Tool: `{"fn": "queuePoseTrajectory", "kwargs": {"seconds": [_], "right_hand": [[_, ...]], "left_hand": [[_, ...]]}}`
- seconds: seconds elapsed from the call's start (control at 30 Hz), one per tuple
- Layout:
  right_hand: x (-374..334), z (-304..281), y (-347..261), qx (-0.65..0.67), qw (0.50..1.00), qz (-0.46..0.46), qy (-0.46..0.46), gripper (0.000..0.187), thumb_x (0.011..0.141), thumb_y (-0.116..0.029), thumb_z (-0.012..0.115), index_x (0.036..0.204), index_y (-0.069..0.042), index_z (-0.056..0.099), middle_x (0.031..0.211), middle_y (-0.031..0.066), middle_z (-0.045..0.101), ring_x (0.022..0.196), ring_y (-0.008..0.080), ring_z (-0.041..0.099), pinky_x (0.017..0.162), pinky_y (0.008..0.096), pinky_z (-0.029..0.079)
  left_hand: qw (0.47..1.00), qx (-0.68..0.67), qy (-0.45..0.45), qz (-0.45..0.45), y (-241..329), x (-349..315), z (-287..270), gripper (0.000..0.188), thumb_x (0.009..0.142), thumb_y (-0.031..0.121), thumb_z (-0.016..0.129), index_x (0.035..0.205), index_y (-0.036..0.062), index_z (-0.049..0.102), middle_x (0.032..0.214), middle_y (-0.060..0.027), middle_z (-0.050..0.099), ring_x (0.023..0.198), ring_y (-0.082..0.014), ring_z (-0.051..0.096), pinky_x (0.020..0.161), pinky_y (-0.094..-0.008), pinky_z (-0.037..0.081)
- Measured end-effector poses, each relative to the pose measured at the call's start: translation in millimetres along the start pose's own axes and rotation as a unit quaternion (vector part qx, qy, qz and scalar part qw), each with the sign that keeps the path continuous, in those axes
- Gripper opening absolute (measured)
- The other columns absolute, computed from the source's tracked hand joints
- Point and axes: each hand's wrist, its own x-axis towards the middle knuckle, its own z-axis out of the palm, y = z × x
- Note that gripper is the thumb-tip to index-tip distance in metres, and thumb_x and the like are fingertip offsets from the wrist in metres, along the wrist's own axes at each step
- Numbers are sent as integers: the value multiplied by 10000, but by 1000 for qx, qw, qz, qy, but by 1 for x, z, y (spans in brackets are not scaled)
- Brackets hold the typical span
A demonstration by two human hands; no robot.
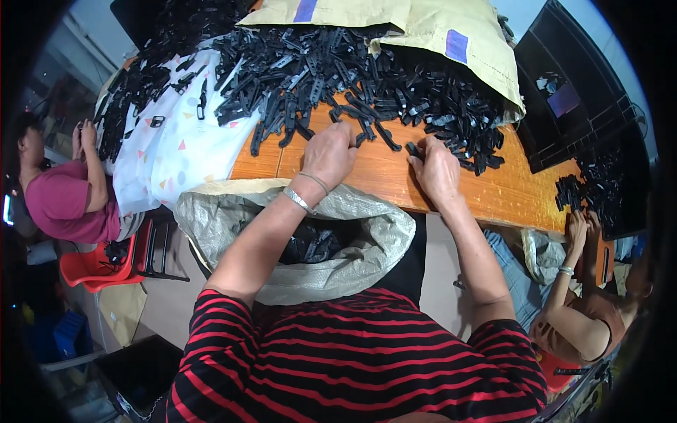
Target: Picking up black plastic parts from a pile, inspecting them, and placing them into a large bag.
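Note:
A large heap of narrow black plastic parts [310, 70] covers the far side of the wooden table [384, 169]. At the heap's near edge my left hand [330, 154] is closed, fingers curled down among the parts; what it holds, if anything, is hidden. Just to its right lie a few loose parts on the wood. My right hand [438, 169] pinches a short black plastic part [412, 149] between thumb and fingers, low over the table. Below my forearms an open woven sack [374, 254] sits against the table edge, with black contents inside.
Paper sacks [451, 63] lie over the back of the heap. White patterned sheeting [169, 155] covers the table's left part. One person [67, 197] works at the left, another [585, 317] at the right by a black bin [575, 92]. A red chair [106, 268] stands left.

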Motion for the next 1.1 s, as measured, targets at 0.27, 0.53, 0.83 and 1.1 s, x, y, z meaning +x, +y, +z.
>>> {"fn": "queuePoseTrajectory", "kwargs": {"seconds": [0.27,0.53,0.83,1.1], "right_hand": [[-5,-25,-22,298,948,73,-80,148,869,-90,694,926,19,614,763,14,612,681,80,568,631,240,478],[-12,-32,-84,342,937,-62,-8,170,869,-12,677,1020,13,604,788,6,587,673,58,566,593,207,477],[-14,-30,-87,342,938,-64,4,192,841,7,700,1021,22,637,816,11,572,672,47,566,621,204,498],[-15,-25,-89,305,946,-102,40,187,780,31,728,942,5,639,830,54,586,628,107,576,582,238,492]], "left_hand": [[828,-539,-44,-151,15,-13,-24,304,881,3,640,1177,12,573,983,-21,611,816,-75,614,648,-216,543],[826,-552,-68,-90,30,-28,-42,236,864,-19,622,1097,-14,587,946,-25,630,819,-63,596,727,-207,495],[842,-535,-12,-61,35,-36,-48,203,849,-40,621,1047,-21,581,965,-39,626,891,-92,615,815,-238,513],[840,-542,-17,-38,41,-45,-47,328,871,-14,637,1185,-25,545,1080,-53,611,1000,-89,591,882,-225,505]]}}
